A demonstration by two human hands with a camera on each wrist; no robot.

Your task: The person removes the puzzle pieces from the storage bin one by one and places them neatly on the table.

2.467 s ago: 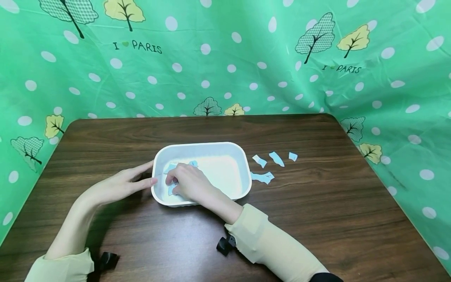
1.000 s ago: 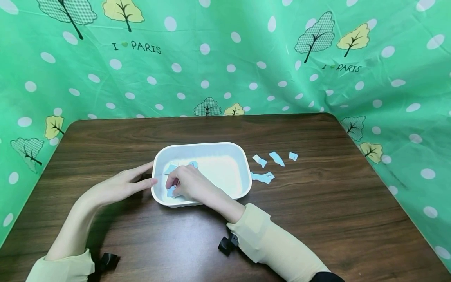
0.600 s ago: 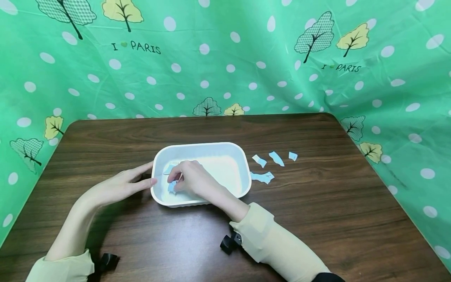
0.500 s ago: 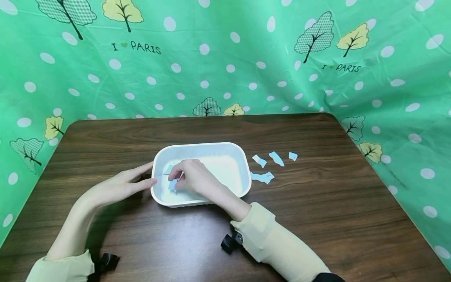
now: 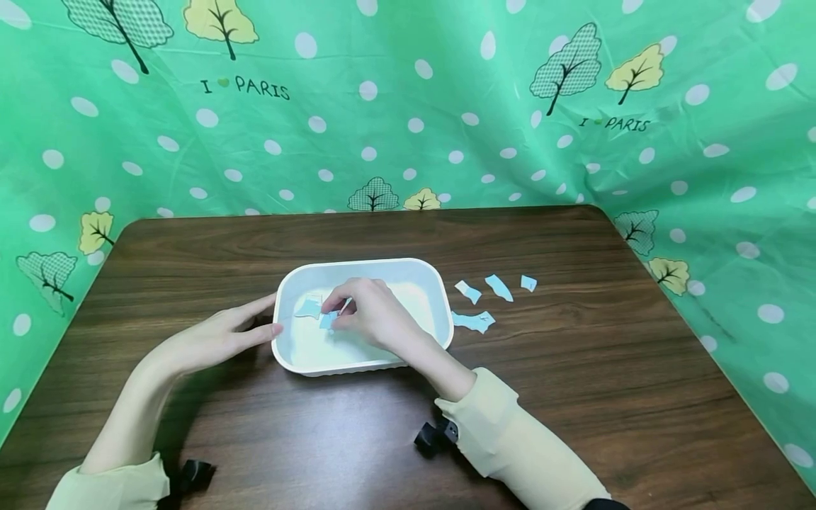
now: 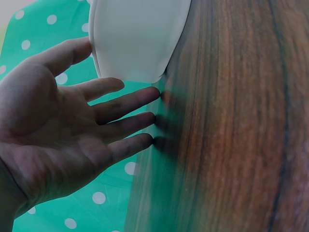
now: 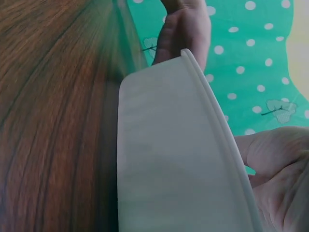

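My left hand (image 5: 219,336) rests against the left end of a white plastic tray (image 5: 357,367), its fingers spread and nearly straight. In the left wrist view the thumb and fingertips touch or lie close to the outer wall of the tray (image 6: 137,43). My right hand (image 5: 379,312) reaches into the tray and pinches a torn piece of light blue paper (image 5: 328,321) between thumb and fingers. Left of that piece, another blue paper scrap (image 5: 309,307) lies on the tray floor. The tray wall (image 7: 164,150) hides my right fingertips in the right wrist view.
Torn blue paper scraps lie on the brown wooden table (image 5: 605,340) right of the tray: a small one (image 5: 528,282), a long one (image 5: 499,287), a partly white one (image 5: 468,292) and a wide one (image 5: 473,321) beside the tray. A green dotted curtain (image 5: 408,92) hangs behind.
My right hand has moved right and away from me inside the tray, carrying the blue paper piece from the near left part towards the middle. My left hand has stayed at the tray's end.
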